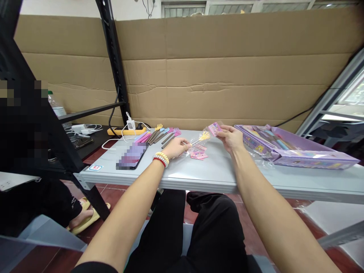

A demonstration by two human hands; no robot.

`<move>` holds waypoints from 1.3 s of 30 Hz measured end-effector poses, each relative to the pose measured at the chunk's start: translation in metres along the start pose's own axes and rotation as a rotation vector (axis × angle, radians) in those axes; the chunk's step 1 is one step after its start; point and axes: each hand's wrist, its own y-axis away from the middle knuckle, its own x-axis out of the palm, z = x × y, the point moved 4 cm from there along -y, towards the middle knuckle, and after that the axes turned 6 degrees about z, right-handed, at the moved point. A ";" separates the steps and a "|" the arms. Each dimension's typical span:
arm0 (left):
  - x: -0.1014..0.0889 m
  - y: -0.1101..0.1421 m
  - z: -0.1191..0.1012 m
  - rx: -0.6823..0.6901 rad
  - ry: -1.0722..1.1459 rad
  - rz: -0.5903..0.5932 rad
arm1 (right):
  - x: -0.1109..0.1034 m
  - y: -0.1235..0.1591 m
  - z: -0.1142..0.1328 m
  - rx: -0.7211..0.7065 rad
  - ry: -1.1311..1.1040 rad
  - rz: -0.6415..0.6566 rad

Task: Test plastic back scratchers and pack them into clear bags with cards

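Observation:
My left hand (176,147), with bracelets at the wrist, pinches the rod of a small back scratcher (204,136) with a yellow hand-shaped head. Clear plastic shows around that head; whether it still encloses the rod I cannot tell. Between its fingertips my right hand (229,137) grips a pink printed card (215,128) in a clear wrapper, just right of the yellow head. Below them on the grey table lie several pink cards (198,153). Left of my left hand, several back scratchers (158,133) with yellow, blue and pink heads lie side by side.
A phone (133,155) lies at the left of the table (210,175). Behind it are a yellow power strip (126,131) and white cables. An open purple box (315,158) holding wrapped items stands at right. Cardboard (216,72) closes the back; a person's foot (82,220) shows lower left.

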 end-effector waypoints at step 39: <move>-0.027 -0.001 0.002 0.141 1.006 -0.512 | 0.105 0.106 0.001 -0.295 0.779 0.706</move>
